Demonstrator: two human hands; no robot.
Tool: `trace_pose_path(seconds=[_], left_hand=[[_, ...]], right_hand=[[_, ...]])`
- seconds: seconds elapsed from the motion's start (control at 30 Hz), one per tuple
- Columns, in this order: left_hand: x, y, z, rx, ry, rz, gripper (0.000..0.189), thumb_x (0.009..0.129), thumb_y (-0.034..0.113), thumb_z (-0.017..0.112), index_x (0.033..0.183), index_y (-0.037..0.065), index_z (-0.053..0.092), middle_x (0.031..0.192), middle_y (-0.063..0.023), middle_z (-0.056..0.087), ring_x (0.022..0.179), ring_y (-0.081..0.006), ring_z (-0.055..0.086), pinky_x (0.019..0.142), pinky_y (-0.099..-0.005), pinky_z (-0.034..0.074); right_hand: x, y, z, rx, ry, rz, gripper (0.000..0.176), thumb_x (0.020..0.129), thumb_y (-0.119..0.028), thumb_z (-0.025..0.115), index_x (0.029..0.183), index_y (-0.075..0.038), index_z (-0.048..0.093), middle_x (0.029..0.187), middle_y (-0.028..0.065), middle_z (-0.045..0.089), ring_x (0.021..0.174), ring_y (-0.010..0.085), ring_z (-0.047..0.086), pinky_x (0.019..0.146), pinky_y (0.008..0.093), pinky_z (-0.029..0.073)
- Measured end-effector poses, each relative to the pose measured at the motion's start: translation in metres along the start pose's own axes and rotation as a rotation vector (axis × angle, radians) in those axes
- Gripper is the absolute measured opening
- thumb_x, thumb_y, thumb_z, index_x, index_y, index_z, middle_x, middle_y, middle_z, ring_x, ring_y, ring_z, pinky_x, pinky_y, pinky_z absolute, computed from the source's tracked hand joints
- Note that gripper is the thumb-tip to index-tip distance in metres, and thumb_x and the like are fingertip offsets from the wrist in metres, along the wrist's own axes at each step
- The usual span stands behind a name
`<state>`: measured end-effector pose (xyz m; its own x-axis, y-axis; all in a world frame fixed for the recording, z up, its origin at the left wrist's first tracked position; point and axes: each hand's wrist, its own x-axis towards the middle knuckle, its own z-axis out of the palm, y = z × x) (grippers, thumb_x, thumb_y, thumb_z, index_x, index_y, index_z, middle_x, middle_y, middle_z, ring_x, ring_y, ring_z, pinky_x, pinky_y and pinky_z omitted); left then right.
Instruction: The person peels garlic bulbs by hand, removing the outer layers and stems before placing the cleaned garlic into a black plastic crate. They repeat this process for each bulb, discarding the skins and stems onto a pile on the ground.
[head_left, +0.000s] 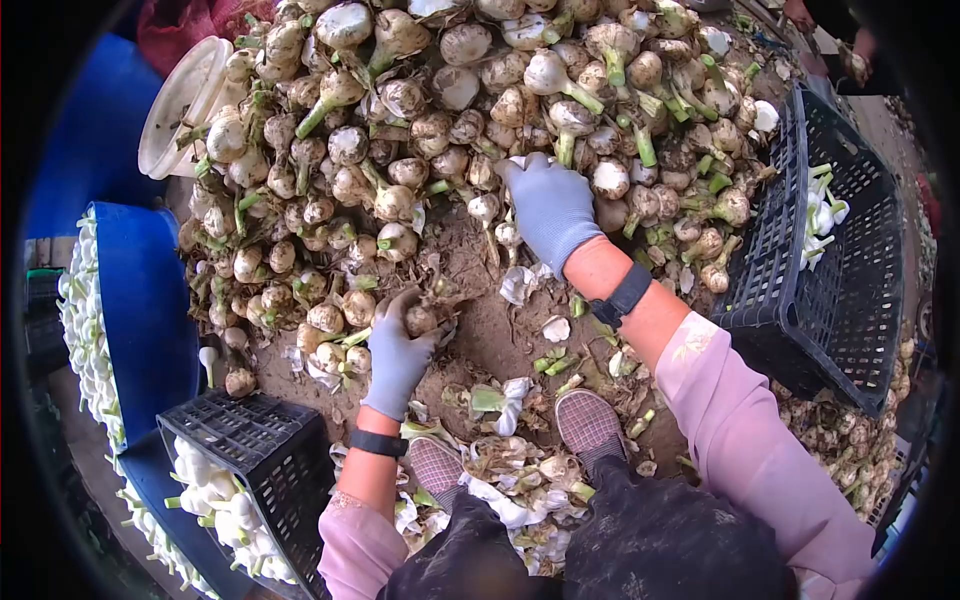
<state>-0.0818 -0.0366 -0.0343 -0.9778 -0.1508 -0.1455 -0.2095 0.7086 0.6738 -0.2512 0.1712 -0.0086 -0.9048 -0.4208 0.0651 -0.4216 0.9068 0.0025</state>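
My left hand (396,352), in a grey glove, is closed around a dirt-covered garlic bulb (421,320) with dry roots and skin about it. It is low over the soil at the near edge of a big garlic pile (440,130). Further forward, my right hand (552,205), also gloved, reaches into the pile with its fingers stretched out. Its fingertips are beside a garlic bulb (483,172), and its underside is hidden. Peeled skins (530,480) and cut stem pieces (555,362) lie scattered around my shoes (590,420).
A black crate (255,430) of white garlic stands at the lower left, beside a blue container (150,320) with more white garlic behind it. Another black crate (795,290) on the right holds a few cleaned bulbs (822,215). A pale basin (180,105) leans behind the pile. Another person's hand (858,60) shows top right.
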Motion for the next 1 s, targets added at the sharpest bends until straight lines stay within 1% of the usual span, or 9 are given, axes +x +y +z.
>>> trace_pose_path(seconds=[0.1,0.2,0.43,0.57,0.7,0.77,0.83,0.9,1.0], left_hand=[[-0.016,0.03,-0.018,-0.947,-0.174,-0.478,0.057,0.086,0.031,0.07,0.131,0.002,0.047,0.109,-0.0101,0.063,0.088,-0.0242,0.066,0.072,-0.0319,0.055],[-0.04,0.038,-0.011,-1.421,-0.167,-0.41,0.061,0.094,0.046,0.054,0.136,0.004,0.04,0.111,-0.0112,0.062,0.091,-0.0271,0.068,0.072,-0.0353,0.056],[-0.073,0.04,0.002,-1.628,-0.122,-0.435,0.062,0.08,0.005,0.073,0.134,0.015,0.044,0.119,-0.0125,0.058,0.107,-0.0334,0.062,0.089,-0.0395,0.054],[-0.078,0.042,0.002,-1.561,-0.073,-0.458,0.066,0.079,0.0,0.072,0.135,0.012,0.041,0.117,-0.0128,0.059,0.106,-0.0306,0.063,0.089,-0.0384,0.054],[-0.083,0.047,-0.001,-1.364,-0.098,-0.421,0.069,0.075,-0.003,0.073,0.135,0.006,0.04,0.116,-0.0121,0.058,0.103,-0.0242,0.063,0.089,-0.0353,0.053],[-0.076,0.06,0.002,-0.904,-0.076,-0.245,0.07,0.073,-0.005,0.074,0.135,0.003,0.041,0.119,-0.0091,0.055,0.1,-0.019,0.061,0.089,-0.0321,0.052],[-0.075,0.071,0.009,-0.948,-0.144,-0.294,0.071,0.071,-0.001,0.076,0.134,0.0,0.043,0.124,-0.0085,0.052,0.104,-0.0154,0.057,0.091,-0.03,0.049],[-0.075,0.073,0.015,-0.639,-0.167,-0.037,0.071,0.067,0.001,0.08,0.13,-0.001,0.048,0.122,-0.0094,0.053,0.109,-0.0175,0.055,0.096,-0.031,0.045],[-0.074,0.091,0.004,-0.423,-0.283,0.006,0.07,0.063,0.003,0.083,0.125,-0.003,0.052,0.123,-0.0128,0.054,0.116,-0.0216,0.052,0.101,-0.0322,0.041]], right_hand=[[-0.001,-0.004,0.001,-0.118,0.041,-0.018,0.034,0.079,-0.01,0.06,0.11,-0.022,0.063,0.09,0.0096,0.057,0.07,0.0265,0.065,0.056,0.0391,0.052],[0.013,0.006,-0.022,-0.022,-0.238,0.046,0.04,0.081,-0.008,0.057,0.119,-0.021,0.059,0.101,0.016,0.059,0.08,0.0318,0.068,0.063,0.044,0.055],[0.022,0.015,-0.018,0.007,-0.309,0.046,0.046,0.08,-0.016,0.063,0.125,-0.007,0.054,0.104,0.023,0.06,0.082,0.033,0.069,0.07,0.0432,0.056],[-0.041,0.042,-0.069,1.66,-0.33,0.392,0.043,0.091,-0.024,0.056,0.13,-0.007,0.05,0.101,0.0078,0.062,0.072,0.017,0.064,0.061,0.0338,0.05],[-0.117,0.073,-0.12,2.839,0.183,0.209,0.048,0.099,-0.03,0.045,0.142,-0.01,0.037,0.087,0.0015,0.063,0.056,0.005,0.051,0.052,0.0259,0.042],[-0.124,0.091,-0.074,2.565,-0.176,0.008,0.049,0.1,-0.041,0.045,0.138,-0.01,0.045,0.079,-0.0025,0.063,0.053,0.0059,0.051,0.051,0.0243,0.044],[-0.147,0.044,-0.073,1.655,-0.507,0.322,0.051,0.096,-0.038,0.055,0.135,-0.007,0.048,0.078,0.001,0.062,0.06,0.0092,0.057,0.054,0.0213,0.049],[-0.16,-0.002,-0.061,1.577,-0.578,0.141,0.038,0.097,-0.014,0.051,0.132,0.001,0.05,0.1,0.008,0.068,0.09,0.0184,0.066,0.08,0.0292,0.053],[-0.164,-0.025,-0.052,1.472,-0.649,0.198,0.033,0.097,-0.021,0.056,0.122,0.001,0.057,0.096,0.0063,0.069,0.085,0.0142,0.065,0.075,0.0268,0.053]])
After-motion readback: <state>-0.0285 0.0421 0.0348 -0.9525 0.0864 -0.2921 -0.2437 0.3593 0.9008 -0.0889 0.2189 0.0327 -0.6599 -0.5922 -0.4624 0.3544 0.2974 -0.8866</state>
